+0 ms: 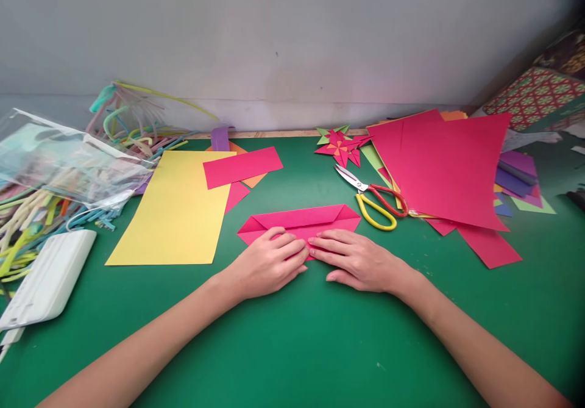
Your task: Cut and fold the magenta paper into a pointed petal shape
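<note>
Folded pink paper (299, 220) lying flat on the green table (292, 335), between yellow sheet (176, 210) and scissors (372, 197). Left hand (269, 264) and right hand (359, 260) spread flat, palms down, pressing its near edge, gripping nothing. Best pressed evenly outward from the centre, edges kept aligned, for a sharp crease. Near edge hidden beneath the fingers; probably a point there.
</note>
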`<state>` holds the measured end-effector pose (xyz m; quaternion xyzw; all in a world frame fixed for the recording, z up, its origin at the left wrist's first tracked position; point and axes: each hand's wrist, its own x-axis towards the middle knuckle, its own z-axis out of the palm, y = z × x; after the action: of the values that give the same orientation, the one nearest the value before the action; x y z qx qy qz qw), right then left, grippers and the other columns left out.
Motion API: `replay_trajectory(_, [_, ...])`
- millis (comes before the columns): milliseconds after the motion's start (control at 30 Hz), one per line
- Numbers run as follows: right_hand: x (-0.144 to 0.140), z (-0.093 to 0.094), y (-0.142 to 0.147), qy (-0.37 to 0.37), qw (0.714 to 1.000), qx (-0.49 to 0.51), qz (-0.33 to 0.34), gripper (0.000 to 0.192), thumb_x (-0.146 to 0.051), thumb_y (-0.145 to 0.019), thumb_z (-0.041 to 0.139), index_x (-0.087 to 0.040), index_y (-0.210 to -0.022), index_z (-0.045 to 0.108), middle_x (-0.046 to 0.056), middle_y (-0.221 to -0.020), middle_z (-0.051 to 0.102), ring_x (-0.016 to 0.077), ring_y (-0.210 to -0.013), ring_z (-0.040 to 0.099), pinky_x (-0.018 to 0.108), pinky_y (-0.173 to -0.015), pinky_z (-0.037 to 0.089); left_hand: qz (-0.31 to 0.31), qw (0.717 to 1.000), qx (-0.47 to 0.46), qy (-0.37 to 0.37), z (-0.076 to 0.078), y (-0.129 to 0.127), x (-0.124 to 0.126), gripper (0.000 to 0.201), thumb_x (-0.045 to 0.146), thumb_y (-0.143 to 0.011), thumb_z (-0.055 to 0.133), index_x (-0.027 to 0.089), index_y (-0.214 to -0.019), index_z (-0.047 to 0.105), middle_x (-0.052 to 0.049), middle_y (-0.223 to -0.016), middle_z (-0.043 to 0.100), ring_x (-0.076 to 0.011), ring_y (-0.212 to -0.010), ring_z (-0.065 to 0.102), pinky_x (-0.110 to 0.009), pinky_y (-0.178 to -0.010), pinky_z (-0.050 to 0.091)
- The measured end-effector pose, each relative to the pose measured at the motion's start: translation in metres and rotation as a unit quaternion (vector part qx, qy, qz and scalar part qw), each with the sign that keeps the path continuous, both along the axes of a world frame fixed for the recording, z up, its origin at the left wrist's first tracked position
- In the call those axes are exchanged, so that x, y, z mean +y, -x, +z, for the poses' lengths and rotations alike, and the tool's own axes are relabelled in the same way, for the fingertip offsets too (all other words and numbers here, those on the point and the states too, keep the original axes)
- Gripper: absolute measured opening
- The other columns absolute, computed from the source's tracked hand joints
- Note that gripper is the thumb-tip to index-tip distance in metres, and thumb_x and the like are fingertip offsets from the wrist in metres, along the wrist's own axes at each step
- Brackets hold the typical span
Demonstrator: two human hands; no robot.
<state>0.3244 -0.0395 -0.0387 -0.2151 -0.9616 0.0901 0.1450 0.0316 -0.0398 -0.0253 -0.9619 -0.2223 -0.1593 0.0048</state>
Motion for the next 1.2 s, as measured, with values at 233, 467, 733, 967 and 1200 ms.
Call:
replay_trajectory(233, [0.0,0.001,-0.002,-0.024,0.999,-0.012,0.018,0.059,-0.047,-0.106,0.059,-0.014,-0.155,0.055,0.016,-0.155,0.06,0.0332,-0.14,0.058,0.052,-0.117,0.049,0.023,0.998,0.041,0.034,0.0,0.022,-0.019,0.042,0.036,-0.107,0.055,0.021,-0.146,0.059,-0.013,-0.139,0.07,-0.029,-0.119,0.066,-0.048,-0.105,0.05])
replay_trajectory(467, [0.0,0.005,0.0,-0.026,0.999,-0.015,0.02,0.061,-0.047,-0.105,0.061,-0.016,-0.156,0.053,0.017,-0.164,0.05,0.0351,-0.151,0.046,0.057,-0.122,0.044,0.031,0.996,0.058,0.056,0.002,0.028,-0.023,0.05,0.043,-0.108,0.053,0.023,-0.154,0.054,-0.01,-0.157,0.058,-0.0322,-0.14,0.057,-0.058,-0.122,0.037])
replay_trajectory(733, [0.0,0.001,-0.001,-0.01,1.0,-0.005,0.02,0.058,-0.043,-0.104,0.064,-0.016,-0.155,0.054,0.015,-0.156,0.059,0.0325,-0.146,0.054,0.054,-0.12,0.047,0.029,0.995,0.066,0.069,0.002,0.031,-0.023,0.055,0.045,-0.107,0.053,0.023,-0.157,0.05,-0.009,-0.161,0.054,-0.0336,-0.144,0.054,-0.061,-0.127,0.031])
replay_trajectory(967, [0.0,0.002,-0.001,0.008,1.0,0.003,0.013,0.057,-0.041,-0.104,0.064,-0.019,-0.156,0.054,0.014,-0.155,0.06,0.0312,-0.145,0.055,0.053,-0.121,0.047,0.062,0.994,0.058,0.075,0.005,0.052,-0.034,0.052,0.04,-0.105,0.059,0.027,-0.155,0.054,-0.008,-0.162,0.052,-0.0319,-0.146,0.053,-0.06,-0.129,0.03])
replay_trajectory(1200, [0.0,0.001,-0.001,0.013,1.0,0.005,0.009,0.054,-0.041,-0.106,0.061,-0.02,-0.155,0.055,0.013,-0.155,0.061,0.0306,-0.146,0.055,0.052,-0.121,0.046,0.095,0.991,0.061,0.066,0.002,0.076,-0.047,0.048,0.034,-0.104,0.06,0.027,-0.152,0.058,-0.009,-0.165,0.049,-0.0329,-0.147,0.051,-0.06,-0.127,0.033])
